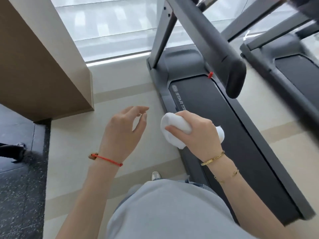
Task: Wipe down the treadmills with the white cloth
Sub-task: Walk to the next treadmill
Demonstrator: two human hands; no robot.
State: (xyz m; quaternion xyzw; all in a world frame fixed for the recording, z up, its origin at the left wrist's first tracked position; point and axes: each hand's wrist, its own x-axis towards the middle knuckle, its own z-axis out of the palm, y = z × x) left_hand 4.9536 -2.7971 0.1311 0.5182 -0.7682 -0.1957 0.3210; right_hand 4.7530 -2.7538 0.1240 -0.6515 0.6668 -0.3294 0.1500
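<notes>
White soft cloth (174, 128) sits bunched up in your right hand (198, 133), squeezed tight in your fingers, above the left edge of the dark grey treadmill (215, 118). Your left hand (124, 130) hangs over the pale floor (72, 149), fingers loose and apart, holding nothing. Farther off, a second grey treadmill (293, 66) stands by the big window (107, 26).

Two treadmills (215, 118) (290, 69), apparently one cloth (174, 130)

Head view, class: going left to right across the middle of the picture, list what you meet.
Black speckled mat → left hand → white cloth → right hand → near treadmill
</notes>
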